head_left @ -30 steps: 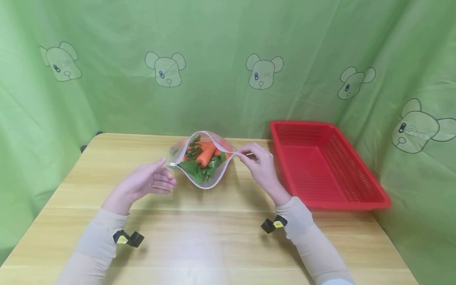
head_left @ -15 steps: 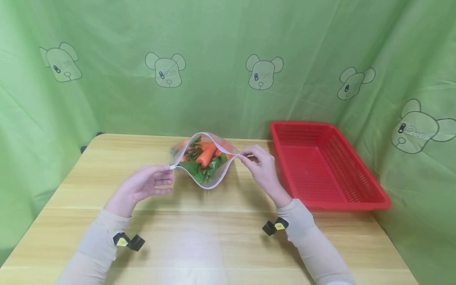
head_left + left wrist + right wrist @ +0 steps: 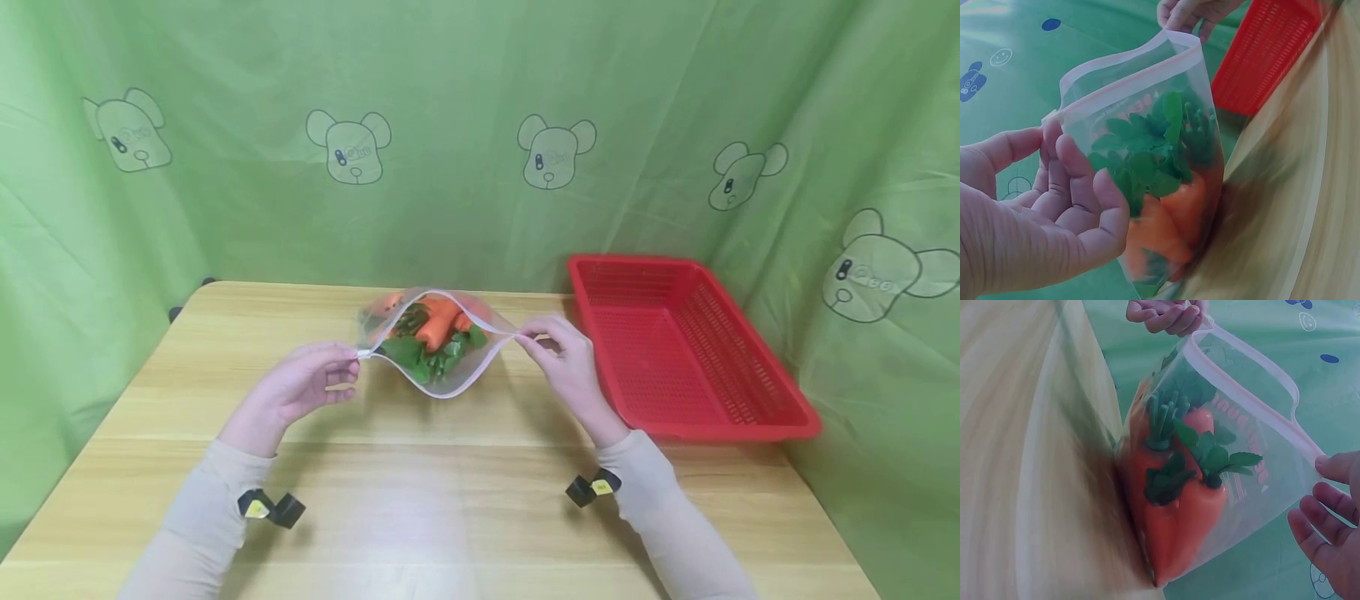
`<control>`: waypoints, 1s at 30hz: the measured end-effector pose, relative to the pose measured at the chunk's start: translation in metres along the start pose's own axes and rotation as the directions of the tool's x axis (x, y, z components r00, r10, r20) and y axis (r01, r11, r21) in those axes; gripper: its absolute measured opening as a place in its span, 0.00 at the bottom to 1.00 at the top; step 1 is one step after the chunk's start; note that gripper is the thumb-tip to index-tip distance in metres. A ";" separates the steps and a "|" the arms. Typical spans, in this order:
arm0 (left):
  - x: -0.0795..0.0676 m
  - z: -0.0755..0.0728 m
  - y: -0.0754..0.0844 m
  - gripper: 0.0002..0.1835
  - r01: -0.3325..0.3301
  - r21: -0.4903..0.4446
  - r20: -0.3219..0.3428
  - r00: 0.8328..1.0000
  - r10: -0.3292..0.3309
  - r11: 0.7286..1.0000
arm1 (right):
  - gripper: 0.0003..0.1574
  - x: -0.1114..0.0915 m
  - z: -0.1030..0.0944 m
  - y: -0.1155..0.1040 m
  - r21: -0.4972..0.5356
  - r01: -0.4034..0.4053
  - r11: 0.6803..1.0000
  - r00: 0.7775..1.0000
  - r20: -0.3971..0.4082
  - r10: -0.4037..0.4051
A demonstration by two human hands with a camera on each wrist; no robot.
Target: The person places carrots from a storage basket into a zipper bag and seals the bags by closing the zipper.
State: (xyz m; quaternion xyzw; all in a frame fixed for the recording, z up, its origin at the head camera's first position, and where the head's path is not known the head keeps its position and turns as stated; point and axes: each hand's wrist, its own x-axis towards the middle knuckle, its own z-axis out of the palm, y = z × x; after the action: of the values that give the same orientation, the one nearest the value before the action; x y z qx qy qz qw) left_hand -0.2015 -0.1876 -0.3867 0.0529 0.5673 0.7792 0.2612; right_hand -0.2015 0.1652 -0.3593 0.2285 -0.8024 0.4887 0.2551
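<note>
A clear zip bag [image 3: 456,390] stands on the table with its mouth spread. Inside are several orange carrots [image 3: 1194,512] with green leafy tops [image 3: 1147,162]. At the bag's left corner, my left hand [image 3: 300,387] pinches the edge between thumb and forefinger, right at a small white zip slider [image 3: 363,354]. The other fingers of that hand are loosely bent, apart from the bag. My right hand [image 3: 566,358] pinches the opposite corner of the mouth with its thumb and fingertips. The white zip strip [image 3: 1241,406] curves between both hands.
A red plastic basket [image 3: 690,433] with slotted sides stands at the right, close to my right hand. The wooden table [image 3: 420,517] reaches back to a green curtain [image 3: 450,217] printed with bear heads. Dark wrist cameras [image 3: 285,510] sit on both sleeves.
My left fingers have come onto the bag's left corner and pinch it now. My right hand has moved right and slightly nearer, stretching the mouth wider and flatter.
</note>
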 end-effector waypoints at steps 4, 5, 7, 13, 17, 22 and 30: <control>0.000 0.002 0.000 0.16 -0.010 -0.007 0.006 1.000 0.010 1.000 | 0.05 -0.005 -0.002 0.004 -0.011 -0.042 0.999 0.999 0.008 0.042; -0.001 0.003 -0.001 0.16 -0.016 -0.003 0.009 1.000 0.016 1.000 | 0.05 -0.007 -0.002 0.007 -0.011 -0.054 0.998 0.999 0.009 0.054; -0.001 0.004 -0.001 0.16 -0.022 -0.002 0.011 1.000 0.022 1.000 | 0.06 -0.011 -0.001 0.015 -0.010 -0.078 0.997 0.997 0.009 0.078; -0.003 0.008 -0.001 0.16 -0.026 0.001 -0.008 1.000 0.026 1.000 | 0.07 -0.021 0.001 0.039 0.011 -0.115 0.993 0.993 0.014 0.115; -0.002 0.009 -0.001 0.17 -0.025 0.004 -0.012 1.000 0.025 1.000 | 0.08 -0.024 0.000 0.042 0.023 -0.102 0.995 0.995 0.022 0.101; -0.001 0.010 -0.002 0.17 -0.035 0.007 -0.001 0.999 0.035 0.999 | 0.11 -0.029 -0.002 0.030 -0.006 -0.154 0.988 0.987 0.033 0.154; 0.002 0.012 -0.002 0.16 -0.033 0.000 0.004 0.999 0.033 0.999 | 0.12 -0.042 0.000 0.010 0.056 -0.118 0.991 0.993 0.023 0.117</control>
State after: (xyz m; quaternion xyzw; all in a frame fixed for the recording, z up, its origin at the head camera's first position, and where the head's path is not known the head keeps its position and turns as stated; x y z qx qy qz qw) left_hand -0.1983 -0.1763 -0.3848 0.0639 0.5659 0.7833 0.2493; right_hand -0.1749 0.1745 -0.3925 0.1927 -0.8026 0.5236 0.2112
